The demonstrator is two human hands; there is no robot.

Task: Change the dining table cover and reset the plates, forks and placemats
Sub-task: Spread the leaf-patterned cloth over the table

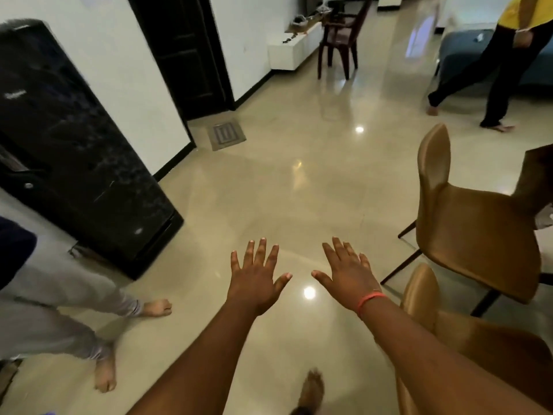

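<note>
On the far left stands a big black fridge (68, 139) against the white wall. Below it I see a person in grey pants (59, 319) with bare feet on the shiny floor (269, 190). A small mat (226, 135) lies by the dark door (182, 52).

My left hand (256, 278) is out in front of me, over the floor. Its fingers are spread wide and straight, and it holds nothing. My right hand (348, 274) is just beside it, also spread wide and holding nothing. An orange band (369, 299) is on that wrist.

To the right are two tan chairs (466, 232), one behind the other. Past them, at the right edge, I see a dark corner that may be the dining table (538, 178), but I cannot tell for sure. I see no table cover, plates, forks or placemats here. Far off stand a brown chair (341, 34) and a person in a yellow top (520, 13).

I think I am at the very start, or between steps, since my hands are free. Next I need to turn right to the table and find the cover and the dishes before I can take hold of anything.
</note>
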